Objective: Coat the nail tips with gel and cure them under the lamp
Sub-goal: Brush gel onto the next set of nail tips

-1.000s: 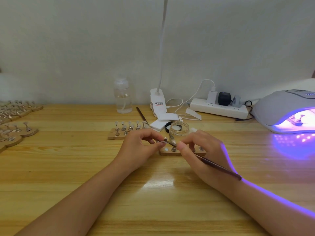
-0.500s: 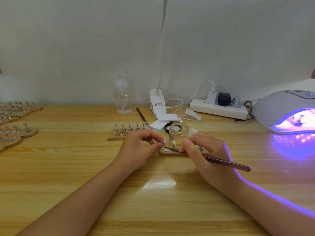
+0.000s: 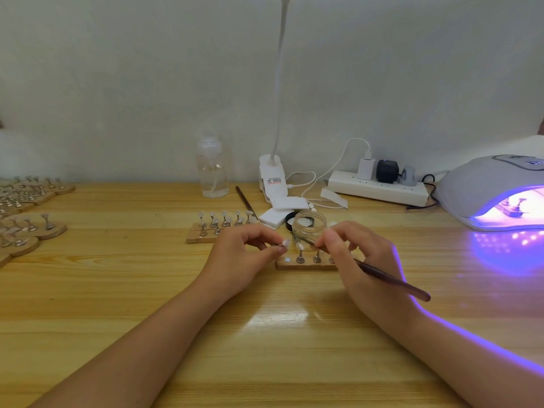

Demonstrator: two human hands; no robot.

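My left hand pinches a small metal stand with a pale nail tip on its end, held just above a wooden holder block. My right hand grips a brown gel brush; its bristle end reaches into the clear glass gel jar behind the block. Other nail tips stand on pegs in the block. The grey curing lamp at the far right glows violet, with a stand inside it.
A second block of nail tips lies left of the jar. Several more wooden holders crowd the table's left edge. A spray bottle, a clip lamp, white pads, a spare brush and a power strip line the back.
The brush has left the nail tip held in my left hand and swung up and back, so its bristles now dip into the jar. My left hand has stayed put.
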